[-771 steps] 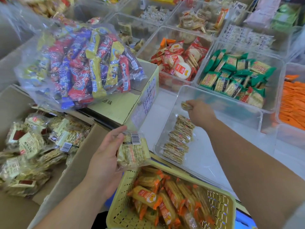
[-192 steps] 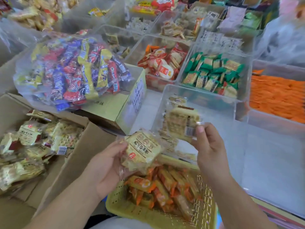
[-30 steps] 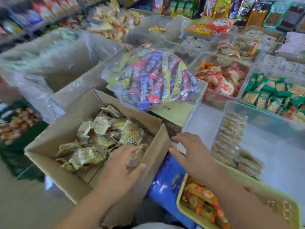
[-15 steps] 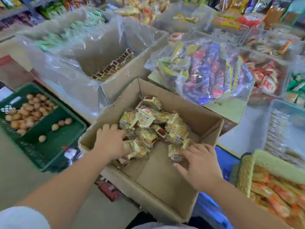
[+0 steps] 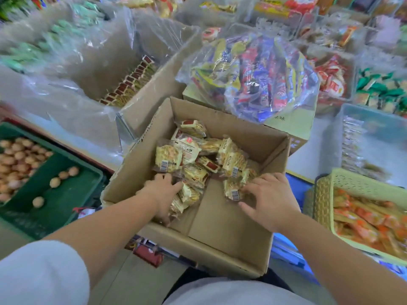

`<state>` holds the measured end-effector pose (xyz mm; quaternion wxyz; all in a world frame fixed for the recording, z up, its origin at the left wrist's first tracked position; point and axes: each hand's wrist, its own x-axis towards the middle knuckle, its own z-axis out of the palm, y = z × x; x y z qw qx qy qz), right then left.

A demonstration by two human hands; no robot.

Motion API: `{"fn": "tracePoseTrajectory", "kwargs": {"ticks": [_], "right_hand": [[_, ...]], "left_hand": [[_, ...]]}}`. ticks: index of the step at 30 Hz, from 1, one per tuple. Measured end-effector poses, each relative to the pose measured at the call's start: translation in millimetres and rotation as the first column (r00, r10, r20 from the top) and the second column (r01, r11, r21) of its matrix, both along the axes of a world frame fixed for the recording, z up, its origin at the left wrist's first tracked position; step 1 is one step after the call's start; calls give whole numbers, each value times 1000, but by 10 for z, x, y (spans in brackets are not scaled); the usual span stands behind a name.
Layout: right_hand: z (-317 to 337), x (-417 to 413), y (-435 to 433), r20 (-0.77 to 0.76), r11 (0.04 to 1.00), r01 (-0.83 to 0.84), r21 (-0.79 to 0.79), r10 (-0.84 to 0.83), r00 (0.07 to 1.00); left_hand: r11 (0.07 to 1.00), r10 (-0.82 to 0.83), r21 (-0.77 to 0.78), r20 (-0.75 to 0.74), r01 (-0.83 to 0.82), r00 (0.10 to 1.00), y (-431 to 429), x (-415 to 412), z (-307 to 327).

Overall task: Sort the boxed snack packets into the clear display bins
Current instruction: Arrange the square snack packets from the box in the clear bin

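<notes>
**Both hands in the box, bin off to the right**

The snack packets (image 5: pixel 198 157) lay heaped in the far half of the open cardboard box (image 5: pixel 222 221) at the centre of the frame, just above both hands. The left hand (image 5: pixel 161 192) was sunk into the heap's lower-left edge, fingers curled round a few packets. The right hand (image 5: pixel 269 201) lay spread over a barcoded packet (image 5: pixel 233 191) at the heap's lower-right edge; whether it pinched that packet could not be told.

The clear display bin (image 5: pixel 378 126), with a row of packets along its left wall, stood at the right edge of the frame, well apart from the box and beyond its right wall. Any carry would probably run rightward and slightly up the frame, and the right hand was the nearer one. The packets lay at mixed angles, with no common long axis.
</notes>
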<state>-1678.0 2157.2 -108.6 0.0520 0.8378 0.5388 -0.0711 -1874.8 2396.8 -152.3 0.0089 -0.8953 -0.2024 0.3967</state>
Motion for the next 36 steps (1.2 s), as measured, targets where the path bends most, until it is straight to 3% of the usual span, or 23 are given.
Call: {"fn": "tracePoseTrajectory", "kwargs": {"ticks": [11, 19, 22, 26, 28, 30, 33, 36], "right_hand": [[28, -10, -25, -50, 999, 23, 36, -21, 999], [64, -59, 92, 16, 984, -23, -177, 26, 1000], [-13, -194, 323, -151, 978, -91, -186, 63, 987], [-213, -446, 652, -484, 961, -109, -255, -29, 874], [-327, -513, 769, -528, 945, -110, -308, -73, 846], [-408, -557, 863, -551, 930, -109, -351, -111, 827], [-492, -618, 980, -593, 913, -94, -397, -177, 786], [-577, -705, 1100, -657, 919, 66, -388, -327, 679]], "left_hand": [[992, -50, -109, 53, 56, 997, 120, 61, -27], [981, -86, -160, 140, 108, 986, 143, 93, 53], [976, -37, -205, 184, 76, 982, 161, 65, 190], [955, 121, -295, 311, -26, 942, 199, -84, 463], [941, 239, -325, 434, -97, 868, 223, -197, 604], [906, 392, -381, 586, -186, 709, 234, -328, 731], [787, 616, -531, 714, -316, 335, 208, -548, 900], [568, 793, -744, 610, -352, -7, 127, -726, 991]]}}
